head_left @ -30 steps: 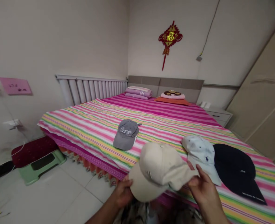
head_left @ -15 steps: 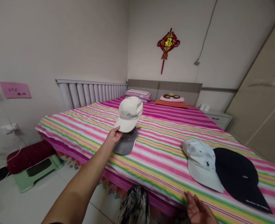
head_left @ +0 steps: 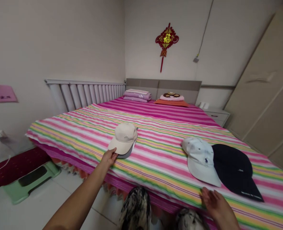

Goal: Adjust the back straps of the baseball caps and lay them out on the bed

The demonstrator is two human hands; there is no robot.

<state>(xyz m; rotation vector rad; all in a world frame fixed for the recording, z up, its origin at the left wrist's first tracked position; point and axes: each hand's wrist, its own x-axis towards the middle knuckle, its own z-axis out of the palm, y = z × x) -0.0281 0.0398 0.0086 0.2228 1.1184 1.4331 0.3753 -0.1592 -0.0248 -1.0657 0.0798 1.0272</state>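
Note:
My left hand [head_left: 110, 156] pinches the brim of a cream baseball cap [head_left: 125, 135], thumb on top. That cap sits over a grey cap [head_left: 127, 154], of which just part of the brim and a bit at the back show. Over the front of the bed, my right hand [head_left: 214, 201] is open, its fingers slightly curled and holding nothing. Just beyond it lies a pale blue cap [head_left: 201, 159] with a small dark logo, its brim toward me. Touching its right side is a black cap [head_left: 234, 171], partly overlapped by the pale one.
A striped sheet covers the bed [head_left: 160, 150]. Folded purple bedding [head_left: 137, 95] and a pink pillow [head_left: 172, 97] rest near the headboard [head_left: 179, 88]. A green stool [head_left: 31, 182] stands on the floor at left. A white nightstand [head_left: 216, 115] is beyond the bed's right side.
My left hand has lowered the cream cap onto the grey cap, covering most of it. My right hand has shifted slightly right and up. The camera view has turned a little right.

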